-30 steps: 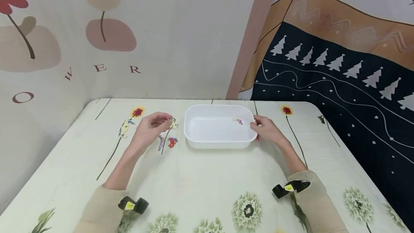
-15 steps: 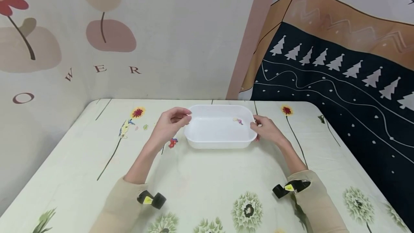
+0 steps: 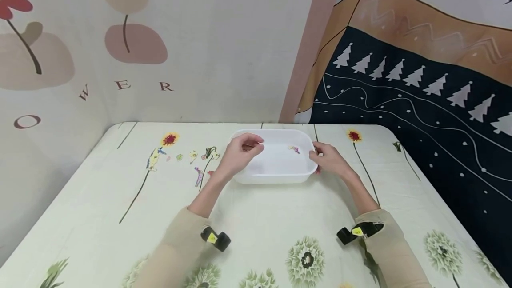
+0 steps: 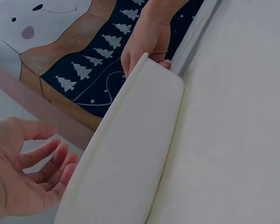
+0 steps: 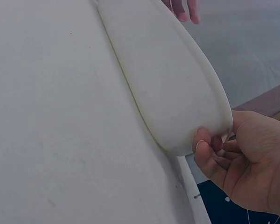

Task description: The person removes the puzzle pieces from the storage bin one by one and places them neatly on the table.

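A white rectangular tray [image 3: 276, 163] rests on the table, with a small pink and yellow piece [image 3: 294, 149] inside it. My right hand [image 3: 327, 158] grips the tray's right end. In the right wrist view, fingers curl under its rim. My left hand [image 3: 243, 152] is above the tray's left side, thumb and forefinger tips close together. In the left wrist view, its fingers [image 4: 39, 161] are bent beside the tray wall. Whether something tiny lies between the tips cannot be made out. Several small coloured pieces lie left of the tray, including a purple one [image 3: 198, 177].
A flower-printed cloth [image 3: 276, 212] covers the table. A yellow and blue piece [image 3: 154, 159] lies farther left, near a printed flower. Behind the table hangs a pale wall covering [image 3: 224, 57]; a dark tree-patterned fabric [image 3: 384, 92] is at the right.
My left hand has moved right, from over the small pieces to above the tray, uncovering several of them. My right hand has stayed on the tray's right end.
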`<control>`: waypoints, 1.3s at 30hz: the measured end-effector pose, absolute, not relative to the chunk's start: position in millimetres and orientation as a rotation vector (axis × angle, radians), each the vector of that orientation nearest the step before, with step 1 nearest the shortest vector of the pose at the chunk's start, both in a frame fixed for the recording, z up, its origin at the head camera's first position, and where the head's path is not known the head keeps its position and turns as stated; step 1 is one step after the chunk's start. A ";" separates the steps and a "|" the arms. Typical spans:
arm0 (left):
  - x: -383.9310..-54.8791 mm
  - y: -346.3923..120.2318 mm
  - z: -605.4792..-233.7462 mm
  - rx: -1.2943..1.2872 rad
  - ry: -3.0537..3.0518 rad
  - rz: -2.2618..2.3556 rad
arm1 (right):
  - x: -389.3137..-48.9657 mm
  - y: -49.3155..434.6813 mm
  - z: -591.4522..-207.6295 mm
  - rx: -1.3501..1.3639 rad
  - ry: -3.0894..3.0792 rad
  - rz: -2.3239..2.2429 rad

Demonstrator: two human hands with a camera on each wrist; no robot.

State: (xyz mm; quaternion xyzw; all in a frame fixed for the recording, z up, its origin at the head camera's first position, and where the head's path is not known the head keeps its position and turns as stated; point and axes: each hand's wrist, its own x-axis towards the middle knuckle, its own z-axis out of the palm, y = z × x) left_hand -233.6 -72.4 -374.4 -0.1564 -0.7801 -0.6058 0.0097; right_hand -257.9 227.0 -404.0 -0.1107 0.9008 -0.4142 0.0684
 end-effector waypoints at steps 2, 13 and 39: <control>-238.0 -65.7 -376.7 -0.483 -2.446 -1.886 | -258.0 226.8 -403.9 -0.328 2.710 -1.245; -256.9 -32.2 -382.3 -0.470 -2.524 -1.830 | -257.7 226.0 -403.2 -0.324 2.723 -1.223; -288.8 26.2 -390.2 -0.592 -2.856 -1.583 | -259.2 226.7 -403.3 -0.342 2.715 -1.232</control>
